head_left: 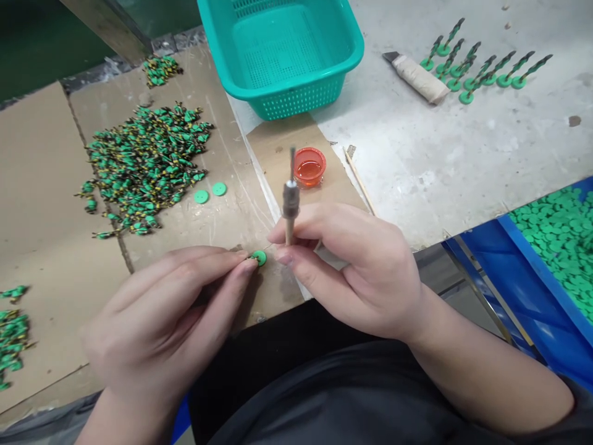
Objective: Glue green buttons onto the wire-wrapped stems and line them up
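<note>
cardboard sheets [41, 204] lie on a concrete workbench [445, 179]. the left hand [157, 327] pinches a green disc [260, 258] at the cardboard's edge; the right hand [356, 266] grips an upright metal pin tool [291, 201] just beside it.

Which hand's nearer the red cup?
Right. The right hand is just below the red cup, on the person's side of it, not touching it. The left hand is farther off, down and to the left of the cup.
</note>
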A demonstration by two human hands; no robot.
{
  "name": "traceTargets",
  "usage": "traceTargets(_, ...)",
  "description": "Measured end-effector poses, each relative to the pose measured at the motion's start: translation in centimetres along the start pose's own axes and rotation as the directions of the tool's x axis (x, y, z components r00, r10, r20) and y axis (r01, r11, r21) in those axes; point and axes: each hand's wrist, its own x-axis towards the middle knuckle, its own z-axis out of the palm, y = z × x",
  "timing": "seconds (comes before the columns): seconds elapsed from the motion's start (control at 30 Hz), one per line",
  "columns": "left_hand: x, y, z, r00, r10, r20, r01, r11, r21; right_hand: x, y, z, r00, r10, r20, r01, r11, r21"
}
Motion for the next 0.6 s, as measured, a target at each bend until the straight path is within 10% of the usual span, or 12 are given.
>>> traceTargets(0.6,-0.2,-0.4,0.3,0.992,-0.121,0.029,0.121,0.993,0.002,4.9,-1.3,0.6,0.975,0.068,0.212,-0.079,0.996,0.043)
